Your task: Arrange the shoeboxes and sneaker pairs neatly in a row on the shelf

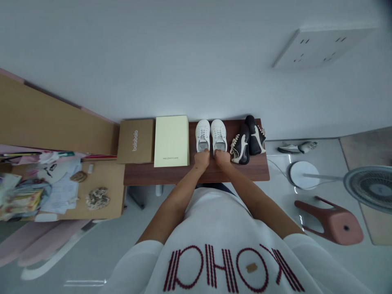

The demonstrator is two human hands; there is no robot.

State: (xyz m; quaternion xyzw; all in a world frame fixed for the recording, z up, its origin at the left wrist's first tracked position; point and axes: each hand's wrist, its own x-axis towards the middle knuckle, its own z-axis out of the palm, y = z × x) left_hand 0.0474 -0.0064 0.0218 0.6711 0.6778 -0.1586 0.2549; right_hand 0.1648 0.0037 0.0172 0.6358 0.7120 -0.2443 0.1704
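Note:
Two white lace-up sneakers stand side by side on a dark wooden bench top, toes toward the wall. My left hand [202, 159] is closed on the heel of the left white sneaker [202, 132]. Likewise my right hand [221, 158] grips the heel of the right white sneaker [218, 132]. Just right of them, a pair of black sneakers [241, 145] with cream stripes and laces rests at an angle, one shoe against the other. A pale yellow shoe box [172, 141] lies to the left, beside a brown shoe box [136, 141].
The wooden bench top [159, 175] runs along the wall. At left is a cluttered desk [114, 196]. On the right floor are a standing fan [379, 188], a pink stool [346, 224] and more shoes [297, 147]. A socket plate [324, 47] is on the wall.

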